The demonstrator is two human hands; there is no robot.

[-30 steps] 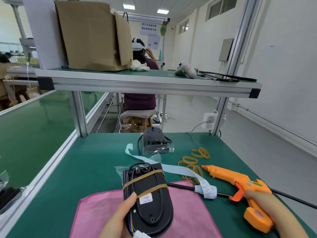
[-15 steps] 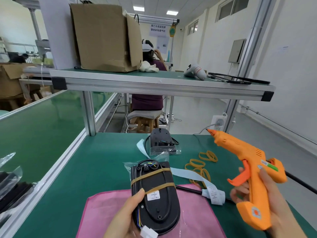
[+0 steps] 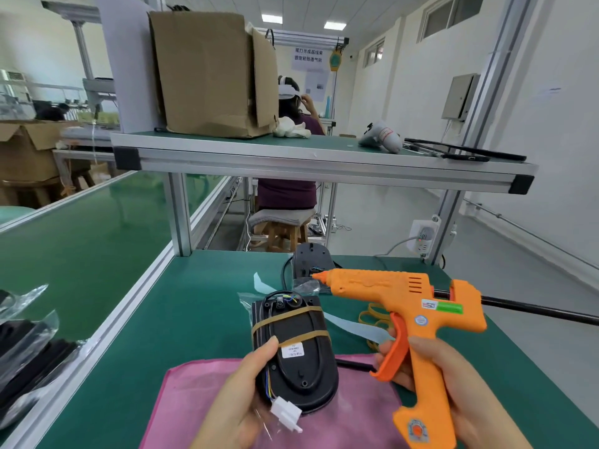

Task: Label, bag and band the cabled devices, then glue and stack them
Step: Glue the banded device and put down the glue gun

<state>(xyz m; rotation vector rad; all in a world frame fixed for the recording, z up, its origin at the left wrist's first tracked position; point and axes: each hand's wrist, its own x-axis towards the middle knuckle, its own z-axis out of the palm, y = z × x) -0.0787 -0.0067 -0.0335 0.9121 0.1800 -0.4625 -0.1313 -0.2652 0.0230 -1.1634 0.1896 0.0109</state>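
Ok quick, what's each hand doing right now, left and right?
Left hand: holding the banded black device, thumb on top.
Right hand: holding the orange glue gun by its handle.

Two hands and the start of each arm show at the lower edge of the view. The left hand is bare, with slim fingers and a smooth, rounded thumb. The right hand is bare too, and its forearm runs uncovered to the bottom edge. Blur softens the outlines, so the nails cannot be made out.
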